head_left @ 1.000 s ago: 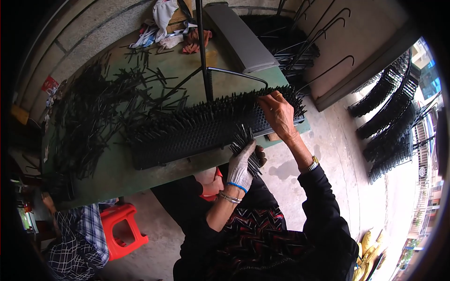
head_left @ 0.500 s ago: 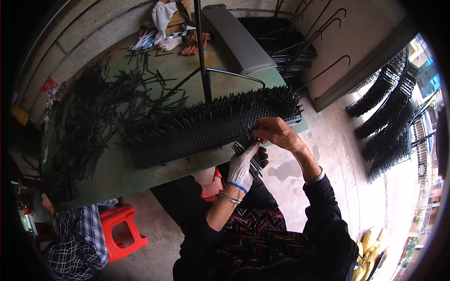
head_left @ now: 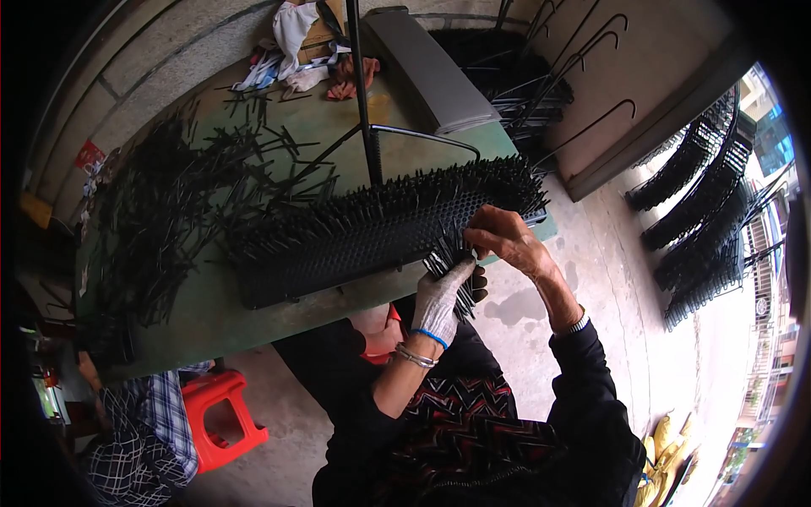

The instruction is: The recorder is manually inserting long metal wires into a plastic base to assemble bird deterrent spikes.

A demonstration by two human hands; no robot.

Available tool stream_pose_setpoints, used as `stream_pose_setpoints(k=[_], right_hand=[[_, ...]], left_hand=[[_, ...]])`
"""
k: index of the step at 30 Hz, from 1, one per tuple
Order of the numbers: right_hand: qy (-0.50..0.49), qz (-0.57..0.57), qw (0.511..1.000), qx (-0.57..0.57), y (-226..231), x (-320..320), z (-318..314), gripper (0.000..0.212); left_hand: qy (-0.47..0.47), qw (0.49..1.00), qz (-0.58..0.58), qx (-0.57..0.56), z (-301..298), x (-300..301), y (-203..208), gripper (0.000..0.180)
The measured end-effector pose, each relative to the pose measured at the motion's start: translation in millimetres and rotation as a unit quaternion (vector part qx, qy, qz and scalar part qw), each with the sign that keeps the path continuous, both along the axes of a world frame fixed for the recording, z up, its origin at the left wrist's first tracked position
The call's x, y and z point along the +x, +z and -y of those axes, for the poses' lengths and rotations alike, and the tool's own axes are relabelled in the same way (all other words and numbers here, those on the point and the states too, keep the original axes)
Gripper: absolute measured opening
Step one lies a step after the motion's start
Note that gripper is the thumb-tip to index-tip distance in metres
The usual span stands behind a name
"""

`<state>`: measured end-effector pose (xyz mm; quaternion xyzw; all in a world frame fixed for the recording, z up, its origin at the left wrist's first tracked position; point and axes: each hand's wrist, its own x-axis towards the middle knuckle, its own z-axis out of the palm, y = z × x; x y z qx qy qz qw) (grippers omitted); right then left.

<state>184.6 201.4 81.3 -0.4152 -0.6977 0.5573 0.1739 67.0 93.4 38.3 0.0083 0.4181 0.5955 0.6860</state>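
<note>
Right hand lowered — bent inward, fingers curled

Daylight glares from the right — tabletop dimmer, outer edges bowed.

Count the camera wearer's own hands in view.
2: the left hand, gloved, holding a bundle of black sticks beside the green table; the right hand, bare, by the bundle's upper end.
</note>
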Motion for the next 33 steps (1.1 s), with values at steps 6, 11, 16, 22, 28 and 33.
stream_pose_setpoints(k=[6, 11, 16, 22, 28, 33], right_hand=[[0.016, -0.038, 0.999, 0.014, 2, 1, 1, 0.012], [0.051, -0.020, 0.997, 0.054, -2, 11, -4, 0.012], [0.034, -0.007, 0.999, 0.010, 3, 11, -5, 0.012], [0.041, 0.008, 0.999, 0.011, 7, 13, -7, 0.011], [-0.043, -0.014, 0.996, 0.075, 9, 21, -12, 0.012], [-0.160, -0.046, 0.938, 0.303, 9, 8, -27, 0.007]], left_hand=[[0.020, 0.999, 0.023, -0.011, -3, 1, -9, 0.018], [-0.008, 1.000, -0.006, -0.009, -3, 2, -5, 0.019], [-0.019, 0.999, -0.026, -0.004, -2, 2, -4, 0.019], [-0.034, 0.998, -0.062, -0.002, -3, 4, -3, 0.018], [0.032, 0.999, -0.013, -0.030, -5, 6, -22, 0.015], [-0.002, 0.997, 0.067, -0.039, -8, 3, -43, 0.012]])
